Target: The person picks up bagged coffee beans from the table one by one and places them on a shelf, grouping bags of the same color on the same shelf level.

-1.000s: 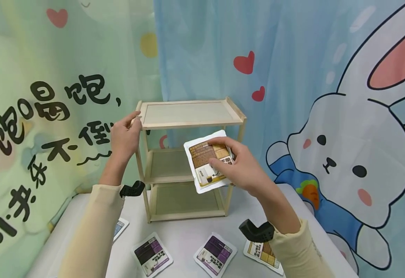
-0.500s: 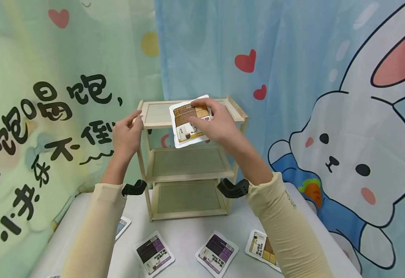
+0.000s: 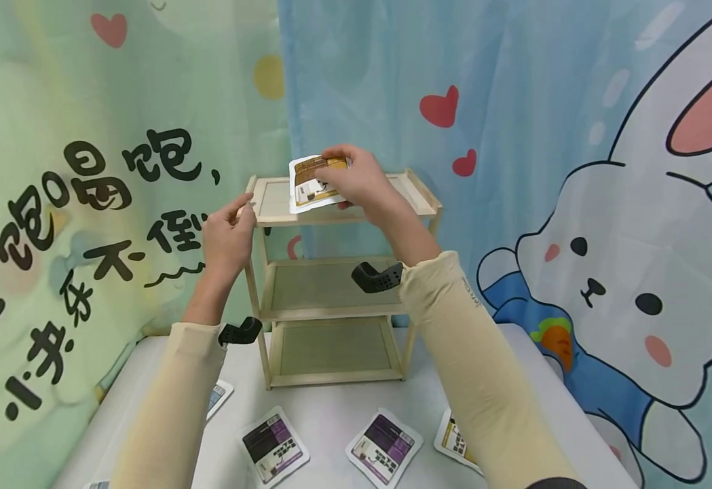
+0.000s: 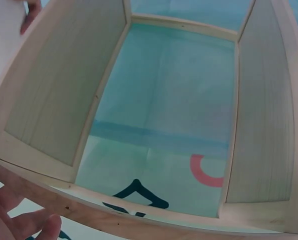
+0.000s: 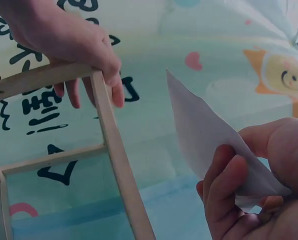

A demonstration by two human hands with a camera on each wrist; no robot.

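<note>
A white-edged pouch (image 3: 305,189) with a brown and yellow label is pinched in my right hand (image 3: 362,178) over the top tier of a three-tier wooden shelf (image 3: 325,314). The right wrist view shows the pouch's plain white back (image 5: 209,137), with the thumb on one side and fingers on the other. At the shelf's upper left corner, my left hand (image 3: 227,234) grips the frame. Its fingers (image 4: 31,222) come round the side rail in the left wrist view. Whether the pouch touches the top board cannot be told.
On the white table (image 3: 331,407) in front of the shelf lie two purple-and-black pouches (image 3: 275,447), and a yellow-brown pouch (image 3: 453,445) partly under the right sleeve. A blue-labelled pouch (image 3: 218,396) shows beside the left forearm. Printed curtains (image 3: 356,81) hang behind.
My right hand has carried the pouch up and to the left, from in front of the shelf to over its top tier. The pouch has tipped flatter. The left hand keeps its hold.
</note>
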